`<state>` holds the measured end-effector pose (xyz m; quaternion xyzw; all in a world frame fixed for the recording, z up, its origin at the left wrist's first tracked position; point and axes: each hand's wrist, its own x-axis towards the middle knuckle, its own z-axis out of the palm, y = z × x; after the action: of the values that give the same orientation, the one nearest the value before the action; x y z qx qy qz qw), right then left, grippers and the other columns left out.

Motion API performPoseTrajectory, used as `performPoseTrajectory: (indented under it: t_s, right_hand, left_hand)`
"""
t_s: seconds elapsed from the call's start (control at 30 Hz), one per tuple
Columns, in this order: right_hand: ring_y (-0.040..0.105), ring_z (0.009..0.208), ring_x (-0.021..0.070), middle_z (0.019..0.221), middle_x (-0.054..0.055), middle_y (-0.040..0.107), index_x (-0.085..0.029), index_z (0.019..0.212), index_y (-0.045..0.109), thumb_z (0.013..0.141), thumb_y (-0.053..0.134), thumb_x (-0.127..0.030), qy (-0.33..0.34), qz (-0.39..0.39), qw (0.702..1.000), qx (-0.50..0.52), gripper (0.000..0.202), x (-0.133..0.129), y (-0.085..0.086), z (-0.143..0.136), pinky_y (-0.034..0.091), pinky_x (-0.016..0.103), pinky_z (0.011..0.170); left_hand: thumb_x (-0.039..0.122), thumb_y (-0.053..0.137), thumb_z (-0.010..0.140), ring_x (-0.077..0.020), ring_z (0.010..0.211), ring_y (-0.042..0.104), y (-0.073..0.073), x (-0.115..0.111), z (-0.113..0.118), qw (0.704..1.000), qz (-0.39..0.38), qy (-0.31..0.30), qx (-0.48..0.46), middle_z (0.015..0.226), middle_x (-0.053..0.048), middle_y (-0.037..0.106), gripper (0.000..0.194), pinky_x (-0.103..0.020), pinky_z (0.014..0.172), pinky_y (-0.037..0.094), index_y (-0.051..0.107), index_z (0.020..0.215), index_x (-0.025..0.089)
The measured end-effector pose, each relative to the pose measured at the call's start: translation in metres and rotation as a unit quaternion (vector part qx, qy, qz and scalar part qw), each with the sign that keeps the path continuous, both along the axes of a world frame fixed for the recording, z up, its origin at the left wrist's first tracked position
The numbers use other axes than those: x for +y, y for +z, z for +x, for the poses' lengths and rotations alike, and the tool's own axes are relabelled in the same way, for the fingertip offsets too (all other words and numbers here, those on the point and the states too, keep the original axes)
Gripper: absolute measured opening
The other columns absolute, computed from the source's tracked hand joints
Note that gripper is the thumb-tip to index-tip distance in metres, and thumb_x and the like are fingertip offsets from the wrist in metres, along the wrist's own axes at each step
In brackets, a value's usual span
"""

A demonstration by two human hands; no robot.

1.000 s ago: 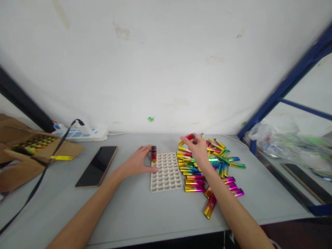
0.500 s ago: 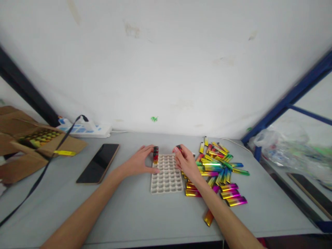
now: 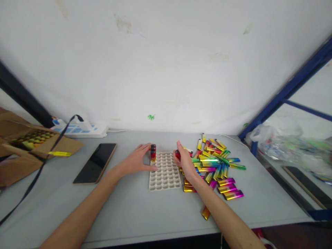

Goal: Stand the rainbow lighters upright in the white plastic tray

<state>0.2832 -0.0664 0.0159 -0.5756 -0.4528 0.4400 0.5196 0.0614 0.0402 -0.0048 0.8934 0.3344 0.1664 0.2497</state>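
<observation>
right hand, lower centre, curled round red lighter; left hand loosely spread, fingertips by few upright lighters in upper-left corner of tray; far more loose lighters lower right.

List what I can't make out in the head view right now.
All in the head view:
Far end of the lighter in the right hand: hidden by that hand.
Some of the lighter pile: hidden by the right arm.
Far left of the cardboard box: cut off by the left edge.
Contents of the plastic bags: blurred.
Any print on the lighter pile: too small.
</observation>
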Motion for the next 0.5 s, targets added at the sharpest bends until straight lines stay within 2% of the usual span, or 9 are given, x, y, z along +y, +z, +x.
performPoseTrajectory:
  t_s: [0.1,0.17,0.37,0.5]
  right_hand:
    - [0.019,0.043,0.0102,0.044,-0.007,0.022,-0.027,0.046,0.031,0.092,0.046,-0.076,-0.015,-0.031,0.997,0.064,0.069,0.0028,0.0003,-0.0004,0.015,0.029,0.046]
    - [0.017,0.043,0.0101,0.046,-0.007,0.021,-0.028,0.048,0.030,0.091,0.047,-0.069,-0.031,-0.047,0.995,0.077,0.062,0.0036,0.0002,-0.0004,0.013,0.029,0.045]
    - [0.021,0.045,0.0114,0.047,-0.006,0.024,-0.027,0.050,0.034,0.091,0.044,-0.058,-0.035,-0.042,0.999,-0.001,0.052,0.0023,-0.0045,-0.0007,0.018,0.029,0.046]
    - [0.020,0.046,0.0120,0.048,-0.006,0.025,-0.028,0.052,0.034,0.093,0.042,-0.053,-0.028,-0.044,0.999,-0.001,0.048,0.0024,-0.0071,-0.0007,0.020,0.029,0.046]
  left_hand:
    - [0.071,0.088,0.064,-0.0401,0.149,0.051,-0.0015,0.0009,-0.0003,1.000,0.001,-0.001,-0.005,0.158,-0.019,0.057,0.097,-0.056,0.127,0.037,0.060,0.142,0.020]
    - [0.071,0.088,0.065,-0.0400,0.150,0.049,-0.0021,0.0012,-0.0005,1.000,-0.003,0.002,-0.003,0.158,-0.020,0.056,0.099,-0.056,0.127,0.037,0.059,0.144,0.019]
    - [0.072,0.087,0.065,-0.0404,0.149,0.050,-0.0015,-0.0001,-0.0002,1.000,0.002,0.008,0.004,0.159,-0.020,0.056,0.098,-0.056,0.127,0.037,0.060,0.143,0.019]
    - [0.074,0.086,0.064,-0.0408,0.148,0.051,-0.0001,-0.0009,0.0001,1.000,0.001,0.010,0.012,0.158,-0.020,0.057,0.100,-0.055,0.127,0.037,0.060,0.144,0.019]
